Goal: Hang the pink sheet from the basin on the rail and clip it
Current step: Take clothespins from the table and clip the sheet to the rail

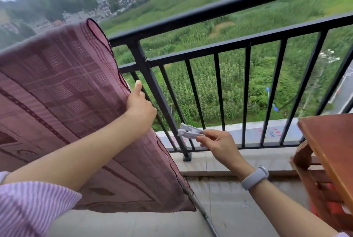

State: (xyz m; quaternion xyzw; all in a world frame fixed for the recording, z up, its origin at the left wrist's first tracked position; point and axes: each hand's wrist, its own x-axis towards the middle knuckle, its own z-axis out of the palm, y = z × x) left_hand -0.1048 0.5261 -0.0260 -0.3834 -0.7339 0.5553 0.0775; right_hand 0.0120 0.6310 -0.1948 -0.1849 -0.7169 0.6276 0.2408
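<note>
Sheet: the pink sheet (63,91) is up on the rail (219,10), draped over the top bar at the left and hanging down the near side almost to the balcony floor.
Basin: nowhere in view.
Left hand: the left hand (138,103) is closed round the sheet's right edge, thumb sticking up, holding the cloth just beside the thick railing post (152,84).
Right hand: the right hand (217,144) pinches a white clip (188,132) by its handle end between thumb and fingertips. The clip's mouth looks parted and points left toward the sheet, but it hangs low, well below the top bar.
Step in hand, as I read it: hanging looks done and clipping is not yet begun, with no clip on the cloth.
Risk one: that clip is held by a light fingertip pinch right next to the bars. A slip there and it could drop through the gaps and be gone.
Risk two: nothing but the drape and one hand keeps the sheet up. Let go before the clip bites and wind or its own weight may slide it off.
Risk three: clipping cloth alone, not cloth and bar together, would secure nothing.
Also there: a wooden table (330,145) at the right.
</note>
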